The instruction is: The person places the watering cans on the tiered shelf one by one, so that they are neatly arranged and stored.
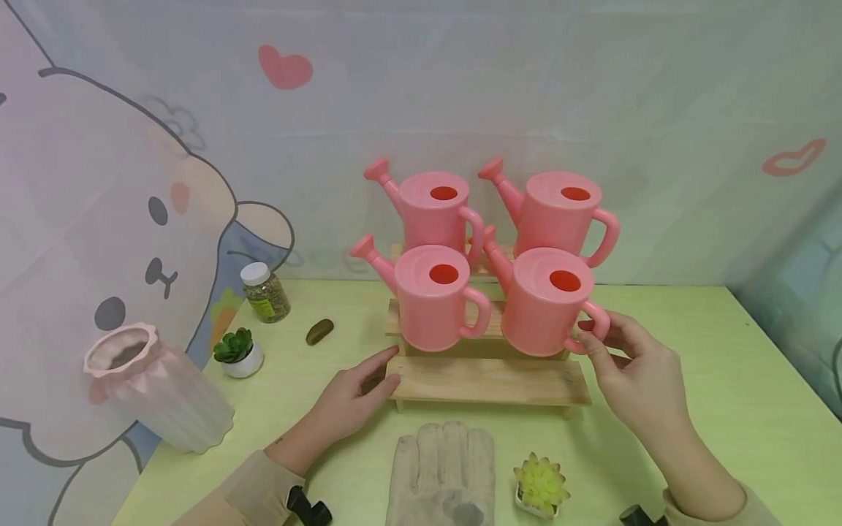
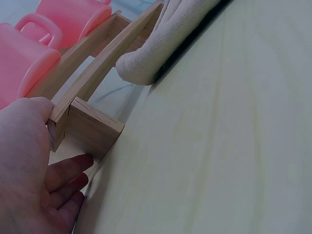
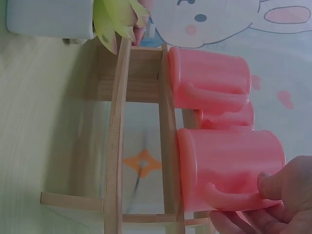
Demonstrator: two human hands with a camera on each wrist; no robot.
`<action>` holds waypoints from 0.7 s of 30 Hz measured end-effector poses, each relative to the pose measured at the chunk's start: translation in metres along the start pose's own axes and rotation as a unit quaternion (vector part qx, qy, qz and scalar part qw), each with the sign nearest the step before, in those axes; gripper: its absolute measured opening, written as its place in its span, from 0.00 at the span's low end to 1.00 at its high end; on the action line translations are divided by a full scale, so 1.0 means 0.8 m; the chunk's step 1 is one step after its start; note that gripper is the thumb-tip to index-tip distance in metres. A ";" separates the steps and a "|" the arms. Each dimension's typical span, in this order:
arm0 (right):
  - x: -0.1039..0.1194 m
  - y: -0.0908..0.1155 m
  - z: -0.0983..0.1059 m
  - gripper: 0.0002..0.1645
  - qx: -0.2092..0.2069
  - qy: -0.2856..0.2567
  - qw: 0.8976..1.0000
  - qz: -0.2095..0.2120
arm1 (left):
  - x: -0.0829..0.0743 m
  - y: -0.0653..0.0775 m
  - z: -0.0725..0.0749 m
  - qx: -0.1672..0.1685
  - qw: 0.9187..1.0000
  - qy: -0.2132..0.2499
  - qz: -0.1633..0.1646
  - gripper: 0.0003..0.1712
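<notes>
My right hand pinches the handle of a pink watering can at the right of the middle step of a wooden tiered stand. In the right wrist view, its thumb and fingers close round the handle, and the can stands upright on the board. My left hand holds the left end of the stand's lowest step, thumb at the board's edge and fingers below it in the left wrist view. Beside the gripped can is another watering can, with two more on the top step behind. All spouts point left.
A cloth glove and a small yellow-green succulent are in front of the stand. To the left are a pale pink vase, a potted green succulent, a white-lidded jar and a brown stone-like piece.
</notes>
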State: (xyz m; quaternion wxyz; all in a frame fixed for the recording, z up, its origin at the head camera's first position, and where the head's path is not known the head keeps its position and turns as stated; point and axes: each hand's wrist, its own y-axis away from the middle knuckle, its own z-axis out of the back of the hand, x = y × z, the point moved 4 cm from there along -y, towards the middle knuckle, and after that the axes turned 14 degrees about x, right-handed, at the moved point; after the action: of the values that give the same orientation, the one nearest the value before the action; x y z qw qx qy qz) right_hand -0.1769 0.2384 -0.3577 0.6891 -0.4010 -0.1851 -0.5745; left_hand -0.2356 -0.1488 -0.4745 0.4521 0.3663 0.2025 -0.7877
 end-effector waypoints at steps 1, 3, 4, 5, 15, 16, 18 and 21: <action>0.000 0.000 0.000 0.16 0.001 -0.004 1.000 0.001 | 0.000 0.000 0.000 0.000 1.000 0.000 0.001 0.30; 0.000 -0.001 0.000 0.16 0.003 -0.010 1.000 0.002 | -0.001 0.000 0.000 0.002 1.000 0.002 0.002 0.30; 0.000 -0.001 -0.001 0.16 0.003 -0.012 1.000 0.001 | -0.001 0.001 0.000 0.002 1.000 0.002 0.002 0.30; 0.000 -0.001 -0.001 0.16 0.004 -0.013 1.000 0.001 | -0.001 0.001 0.000 0.003 1.000 0.001 0.003 0.30; 0.005 -0.003 0.014 0.30 -0.023 -0.020 0.999 0.020 | -0.002 0.000 0.001 0.000 1.000 0.002 0.004 0.30; 0.007 -0.002 0.017 0.29 -0.038 -0.022 0.999 0.026 | -0.003 0.000 0.001 -0.001 1.000 0.002 0.005 0.30; 0.011 -0.001 0.024 0.27 -0.073 -0.039 0.995 0.050 | -0.006 0.002 0.003 -0.009 1.000 0.002 0.008 0.30; 0.021 0.004 0.035 0.20 -0.130 -0.081 0.982 0.110 | -0.013 0.005 0.010 -0.027 0.999 0.002 0.024 0.32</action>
State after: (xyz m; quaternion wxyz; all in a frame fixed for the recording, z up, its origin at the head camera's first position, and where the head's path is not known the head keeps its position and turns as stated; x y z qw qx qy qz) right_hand -0.1636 0.2489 -0.3297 0.6729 -0.5504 -0.1186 -0.4797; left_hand -0.2319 -0.1500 -0.4611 0.4799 0.3606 0.2157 -0.7702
